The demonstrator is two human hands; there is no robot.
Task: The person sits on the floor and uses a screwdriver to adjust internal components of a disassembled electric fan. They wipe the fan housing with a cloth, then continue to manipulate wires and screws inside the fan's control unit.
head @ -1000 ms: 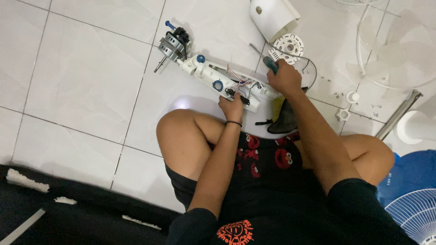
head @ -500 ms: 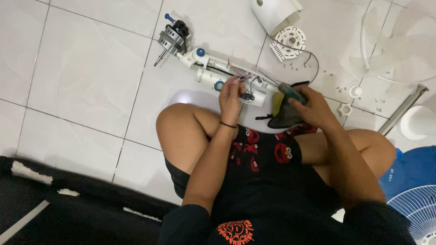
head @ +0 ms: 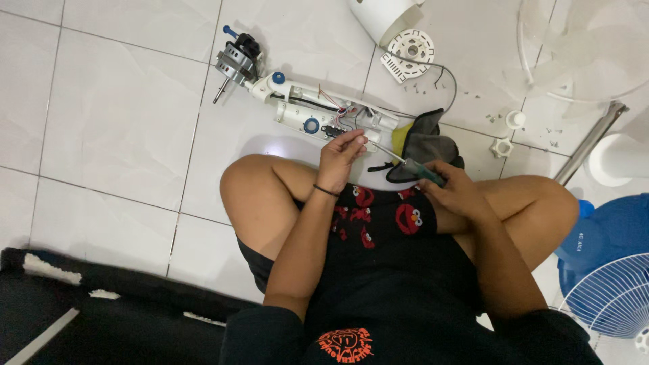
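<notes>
A white fan neck [head: 324,111] with its cover off was laid flat on the floor [head: 115,122], right in front of the crossed legs, so that the coloured wires [head: 345,109] inside could be reached from above. The left hand [head: 341,152] was set at the near edge of the open part, with the fingertips pinched together on something very small; what was pinched could not be made out. A screwdriver [head: 420,170] with a dark green handle was held in the right hand [head: 454,192], fingers wrapped closed round the handle, and its thin metal shaft was pointed toward the left fingertips (perhaps so the tip could meet the small piece there). The tip itself was hidden behind the left hand. A bare motor [head: 236,61] was seen at the far end of the neck, with its shaft sticking out. A dark cloth [head: 422,145] was left just beside the neck, and a round white grille piece [head: 409,51] and tiny screws [head: 416,84] were put further off, out of the way but near. A white housing [head: 385,17] was cut off at the top edge, and a wire fan guard [head: 608,301] was cut off at the right.
</notes>
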